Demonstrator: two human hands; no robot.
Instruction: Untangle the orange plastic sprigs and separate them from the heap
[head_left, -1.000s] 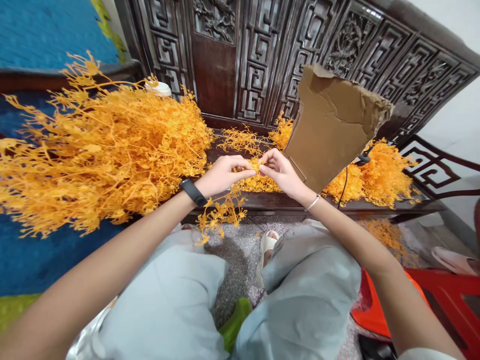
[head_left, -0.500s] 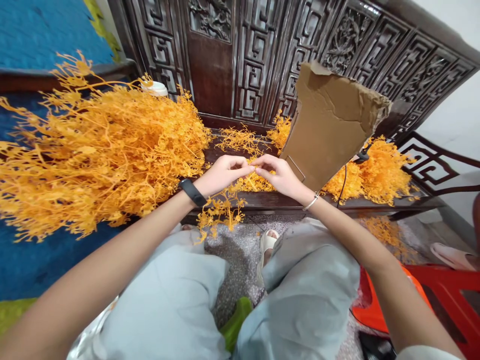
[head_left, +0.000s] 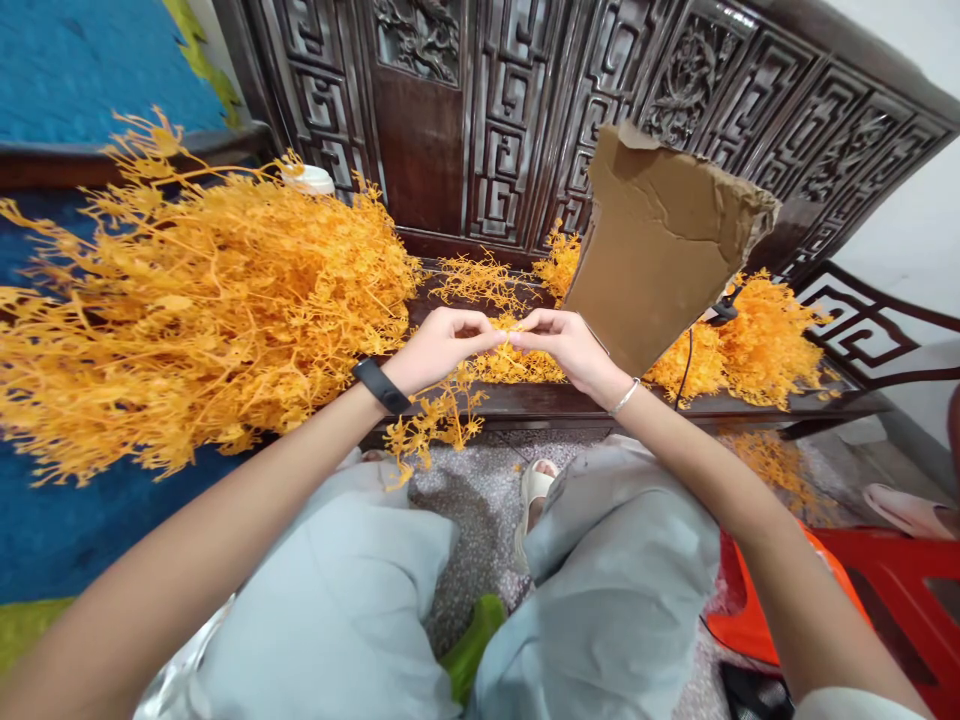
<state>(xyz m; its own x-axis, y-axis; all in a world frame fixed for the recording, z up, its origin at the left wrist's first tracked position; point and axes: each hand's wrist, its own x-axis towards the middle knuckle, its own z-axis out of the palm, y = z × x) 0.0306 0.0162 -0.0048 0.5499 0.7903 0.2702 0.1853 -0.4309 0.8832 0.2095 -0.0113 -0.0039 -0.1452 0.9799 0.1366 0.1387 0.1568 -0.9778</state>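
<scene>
My left hand (head_left: pixel 450 345) is closed in a pinch on an orange plastic sprig (head_left: pixel 442 420), part of an artificial plant, whose branched end hangs down below the wrist with the black band. Facing it, my right hand (head_left: pixel 570 350) pinches with thumb and forefinger at the same spot, its tips almost meeting the left ones. Only a tiny bit of orange shows between the fingertips; the joint itself is hidden by the fingers. Behind both hands, loose orange sprigs (head_left: pixel 517 368) lie on the dark wooden bench (head_left: pixel 525 398).
A big heap of orange sprigs (head_left: pixel 210 310) stands at the left. A bent cardboard piece (head_left: pixel 660 250) leans at the right of my hands, before a smaller orange pile (head_left: pixel 772 345). The carved wooden backrest (head_left: pixel 420 150) rises behind. A red stool (head_left: pixel 892 590) is at lower right.
My right hand has turned slightly, its fingers straighter and flatter, the tips still close to the left hand. My left hand and the hanging sprig have shifted slightly left.
</scene>
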